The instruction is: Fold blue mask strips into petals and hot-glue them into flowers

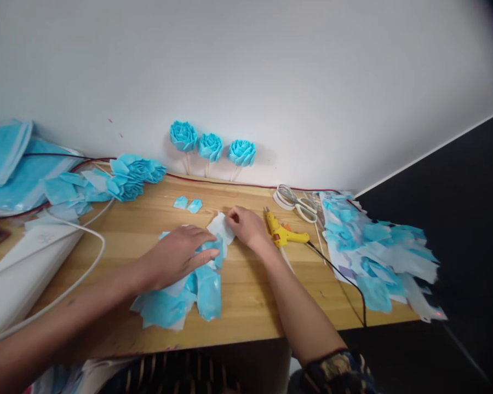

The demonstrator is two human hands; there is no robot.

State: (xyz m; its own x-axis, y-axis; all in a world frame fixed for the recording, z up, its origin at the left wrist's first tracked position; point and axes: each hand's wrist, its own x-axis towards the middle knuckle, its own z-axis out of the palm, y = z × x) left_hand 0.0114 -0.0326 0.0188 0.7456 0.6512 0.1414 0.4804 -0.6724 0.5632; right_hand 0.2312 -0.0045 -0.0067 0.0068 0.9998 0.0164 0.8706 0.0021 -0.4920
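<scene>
My left hand [183, 254] lies over a loose pile of blue and white fabric pieces [168, 306], its fingers stretched out and the thumb a little apart. Just right of it, my right hand [246, 225] pinches the edge of a pale fabric piece [221, 227] between thumb and fingers. The underside of my left hand is hidden. Behind the hands, two small folded blue pieces [188, 204] lie on the wooden table [250, 306]. A yellow hot glue gun [285, 232] rests close to my right forearm, its black cord running off the front edge.
Three blue fabric roses on sticks [209, 148] lean against the wall. More roses [129, 175] lie at left, near bagged face masks [12, 164] and a white device [33, 268] with a cable. Scissors [306, 209], a white roll [285, 197] and a scrap heap [373, 251] are at right.
</scene>
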